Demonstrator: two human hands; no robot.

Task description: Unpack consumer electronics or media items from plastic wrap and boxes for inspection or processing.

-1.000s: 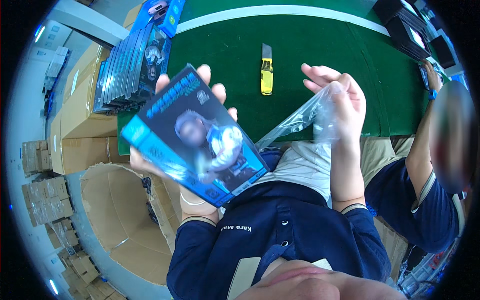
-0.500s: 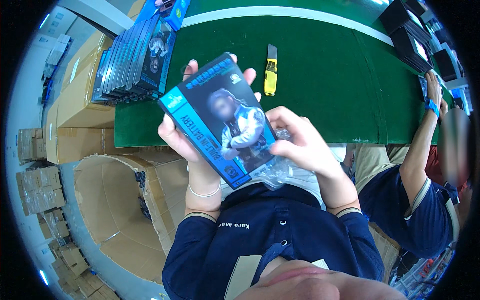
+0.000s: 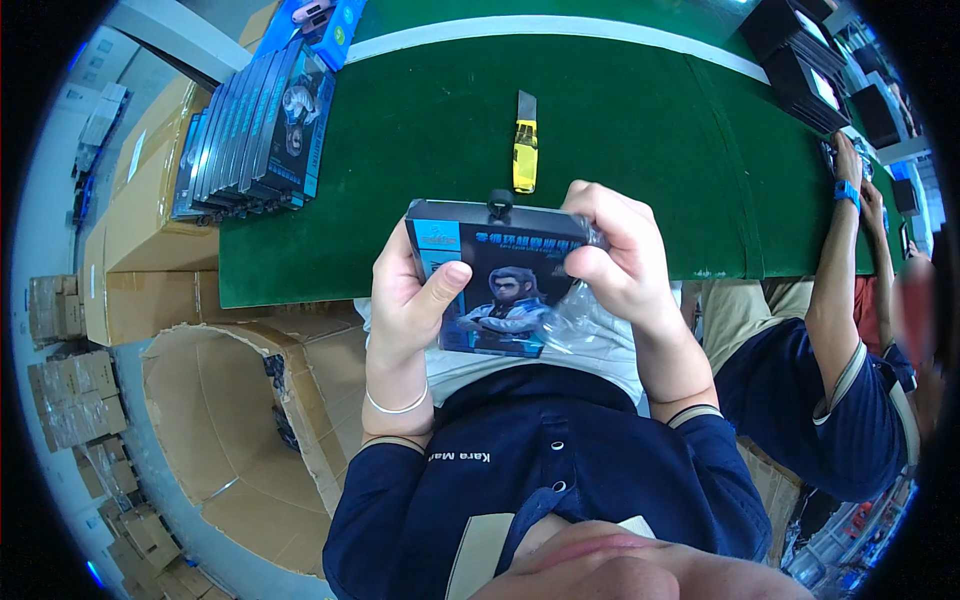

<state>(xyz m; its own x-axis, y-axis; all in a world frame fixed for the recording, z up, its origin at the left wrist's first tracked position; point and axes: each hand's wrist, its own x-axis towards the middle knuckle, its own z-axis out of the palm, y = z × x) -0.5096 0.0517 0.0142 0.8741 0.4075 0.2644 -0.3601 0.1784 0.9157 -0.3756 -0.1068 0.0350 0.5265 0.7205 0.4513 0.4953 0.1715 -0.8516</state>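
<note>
A flat dark product box [image 3: 492,270] with blue panels and a printed figure is held in front of me, tilted so its top edge shows. My left hand [image 3: 408,295] grips it by the left side, thumb across the front. At the right top corner my right hand [image 3: 622,262] pinches clear plastic wrap [image 3: 572,322], which hangs crumpled down the right side of the box. A small black tab [image 3: 500,204] sticks up from the top edge. Beyond the box, a yellow utility knife [image 3: 525,158] lies on the green table with its blade out.
Several similar boxes [image 3: 262,130] stand in a row at the green table's [image 3: 640,130] left end, beside a blue box [image 3: 318,25]. Cardboard cartons [image 3: 150,240] are at the left, one large open carton [image 3: 225,420] below. At right, a co-worker's arm [image 3: 838,230] reaches over the table near stacked black boxes [image 3: 800,75].
The box has turned from slanted to nearly level, and its top edge now faces up. My right hand has moved from its lower right side up to the top right corner.
</note>
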